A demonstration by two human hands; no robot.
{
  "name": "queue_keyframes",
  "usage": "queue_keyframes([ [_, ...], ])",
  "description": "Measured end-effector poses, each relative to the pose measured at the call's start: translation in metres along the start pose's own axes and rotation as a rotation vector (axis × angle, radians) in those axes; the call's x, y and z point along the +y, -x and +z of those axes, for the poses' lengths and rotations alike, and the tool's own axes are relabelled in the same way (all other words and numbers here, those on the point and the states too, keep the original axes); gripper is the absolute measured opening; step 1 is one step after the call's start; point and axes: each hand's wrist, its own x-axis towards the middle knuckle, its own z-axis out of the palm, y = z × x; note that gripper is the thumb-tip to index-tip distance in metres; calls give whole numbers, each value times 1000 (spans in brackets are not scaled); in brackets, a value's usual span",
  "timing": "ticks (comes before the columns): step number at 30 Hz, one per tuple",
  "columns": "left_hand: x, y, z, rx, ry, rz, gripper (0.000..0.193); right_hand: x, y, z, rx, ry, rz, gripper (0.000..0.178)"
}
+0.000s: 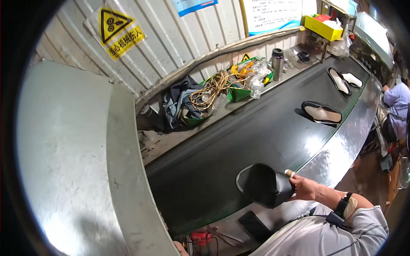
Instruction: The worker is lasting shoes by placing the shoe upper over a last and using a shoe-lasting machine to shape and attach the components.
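Observation:
My right hand is closed on one end of a black shoe, its thumb or finger wrapped in a pale covering. The shoe is tilted above the near side of the dark conveyor belt. Only a sliver of my left hand shows at the lower edge, beside the pale metal housing; its fingers are hidden. Farther along the belt lie a black shoe with a light insole and, beyond it, a pair of similar shoes.
The large metal housing rises at left. A ledge behind the belt holds dark cloth, a coil of rope and a steel flask. A black phone-like slab lies close to me. Another person is at far right.

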Motion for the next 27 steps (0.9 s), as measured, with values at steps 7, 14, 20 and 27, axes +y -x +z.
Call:
queue_keyframes([
  [7,-8,152,10,281,-311,650,73,11,40,-92,49,-40,-209,60],
  [14,97,361,38,-18,-188,1324,44,8,76,-139,-120,-14,-263,69],
  [20,111,494,74,-201,21,1491,48,2,95,-163,-359,-256,-329,75],
  [27,62,595,133,-333,73,1725,32,-10,107,-175,-132,-173,-483,52],
])
